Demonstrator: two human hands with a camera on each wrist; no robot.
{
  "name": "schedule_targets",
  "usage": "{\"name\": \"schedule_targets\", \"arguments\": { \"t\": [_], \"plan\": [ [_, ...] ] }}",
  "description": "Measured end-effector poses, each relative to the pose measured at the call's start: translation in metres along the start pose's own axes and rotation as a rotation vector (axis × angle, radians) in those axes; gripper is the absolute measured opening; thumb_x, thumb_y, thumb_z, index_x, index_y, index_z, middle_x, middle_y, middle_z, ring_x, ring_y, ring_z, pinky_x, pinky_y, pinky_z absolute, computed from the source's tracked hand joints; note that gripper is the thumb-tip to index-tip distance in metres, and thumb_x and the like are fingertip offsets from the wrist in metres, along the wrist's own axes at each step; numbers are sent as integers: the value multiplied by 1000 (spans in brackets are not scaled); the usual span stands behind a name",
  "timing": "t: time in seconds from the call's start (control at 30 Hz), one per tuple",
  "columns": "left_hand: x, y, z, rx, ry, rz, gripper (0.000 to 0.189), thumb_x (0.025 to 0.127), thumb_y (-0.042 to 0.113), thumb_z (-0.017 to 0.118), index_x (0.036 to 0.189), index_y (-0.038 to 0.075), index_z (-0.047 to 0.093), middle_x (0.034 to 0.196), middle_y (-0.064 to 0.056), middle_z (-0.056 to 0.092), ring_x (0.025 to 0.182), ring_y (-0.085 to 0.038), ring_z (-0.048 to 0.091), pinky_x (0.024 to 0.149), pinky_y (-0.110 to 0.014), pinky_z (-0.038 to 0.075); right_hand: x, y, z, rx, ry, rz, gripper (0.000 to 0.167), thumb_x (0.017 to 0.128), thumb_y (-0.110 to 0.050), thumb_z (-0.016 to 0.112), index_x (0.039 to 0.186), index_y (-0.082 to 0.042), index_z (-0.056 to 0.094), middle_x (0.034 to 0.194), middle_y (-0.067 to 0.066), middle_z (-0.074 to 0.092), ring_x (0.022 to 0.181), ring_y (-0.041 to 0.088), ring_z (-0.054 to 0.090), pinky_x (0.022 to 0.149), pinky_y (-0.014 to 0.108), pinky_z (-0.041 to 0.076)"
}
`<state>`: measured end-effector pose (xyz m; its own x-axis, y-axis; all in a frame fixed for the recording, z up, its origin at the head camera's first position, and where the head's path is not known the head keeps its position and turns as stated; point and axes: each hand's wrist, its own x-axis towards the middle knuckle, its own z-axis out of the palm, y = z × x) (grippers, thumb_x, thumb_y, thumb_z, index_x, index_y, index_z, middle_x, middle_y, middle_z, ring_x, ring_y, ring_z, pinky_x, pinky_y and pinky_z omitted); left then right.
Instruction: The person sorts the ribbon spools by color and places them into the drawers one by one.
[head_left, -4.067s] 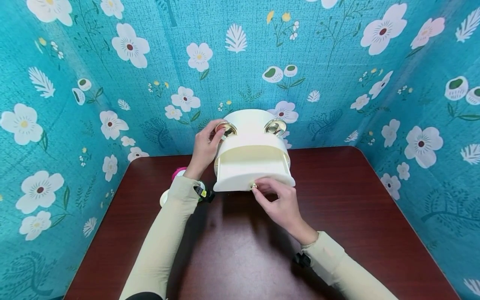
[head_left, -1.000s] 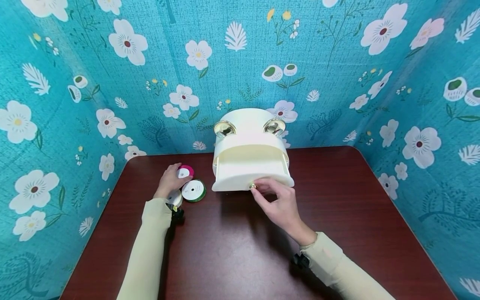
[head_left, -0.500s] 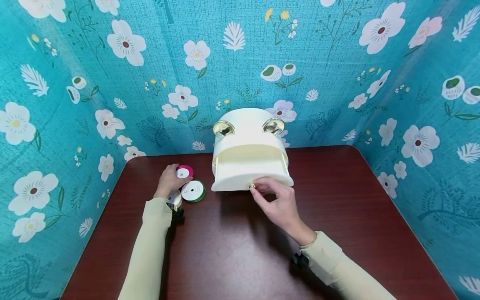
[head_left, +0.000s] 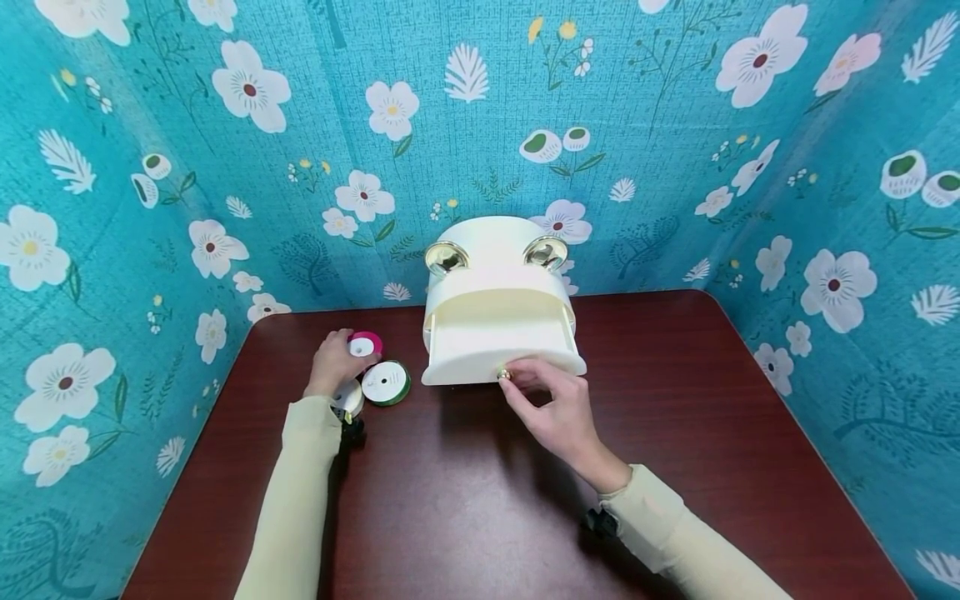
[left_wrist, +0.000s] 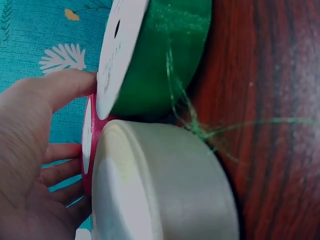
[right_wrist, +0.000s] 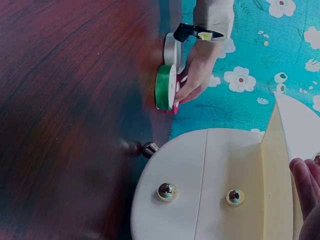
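Observation:
My left hand (head_left: 333, 364) has its thumb and fingers around the edge of a pink ribbon spool (head_left: 366, 342) on the table. A green ribbon spool (head_left: 386, 382) lies just right of it, and a white ribbon spool (head_left: 349, 397) sits partly hidden under the wrist. Up close in the left wrist view, the thumb is right at the green spool's edge and the fingers at the pink rim. At the middle, my right hand (head_left: 555, 408) pinches the gold knob (head_left: 504, 374) of a pulled-out white drawer (head_left: 465, 368). Nothing shows inside the drawer.
The white cabinet (head_left: 495, 254) stands against the flowered cloth (head_left: 637, 150), with two gold rings (head_left: 546, 252) on top. Below the drawer, its front has more gold knobs (right_wrist: 167, 191); a metal foot (right_wrist: 149, 149) meets the dark red table (head_left: 675, 400). Loose green threads (left_wrist: 200, 131) trail near the spools.
About four seconds ago my left hand was on the cabinet's left gold ring; it has since moved left and down to the pink spool. The right hand stays on the knob, drawer still out.

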<state>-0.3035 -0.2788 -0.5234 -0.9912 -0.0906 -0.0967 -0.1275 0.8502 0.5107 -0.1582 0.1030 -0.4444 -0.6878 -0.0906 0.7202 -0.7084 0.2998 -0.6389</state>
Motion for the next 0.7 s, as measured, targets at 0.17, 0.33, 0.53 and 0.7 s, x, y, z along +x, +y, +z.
{"name": "schedule_targets", "arguments": {
  "t": [0.17,0.33,0.53,0.7],
  "plan": [
    [0,-5,-4,-26,-45,8,101,86,44,80,159,-3,29,157,-31,36,142,-49,38,115,-65,40,0,-2,-1,2,0,-5,21,83,0,82,102,-8,77,91,6,79,76,15,76,75,17,60],
    [-1,-12,-10,-35,-81,35,103,86,41,81,160,-3,25,160,-32,32,145,-50,34,119,-66,34,-1,-2,-1,10,4,-10,21,83,1,82,101,-7,77,90,6,79,76,14,76,74,17,60],
    [0,-19,-12,-45,-117,77,101,84,31,85,160,-3,27,159,-32,34,145,-50,34,117,-67,36,-1,-3,-1,15,9,-17,21,82,2,82,101,-7,77,89,6,79,75,14,76,74,17,60],
    [1,-21,-9,-43,-104,97,98,83,26,86,158,-4,31,155,-32,39,142,-50,38,116,-66,38,-1,-2,-2,19,11,-18,21,82,2,82,101,-7,78,89,5,79,75,14,76,74,17,60]
  ]
}}
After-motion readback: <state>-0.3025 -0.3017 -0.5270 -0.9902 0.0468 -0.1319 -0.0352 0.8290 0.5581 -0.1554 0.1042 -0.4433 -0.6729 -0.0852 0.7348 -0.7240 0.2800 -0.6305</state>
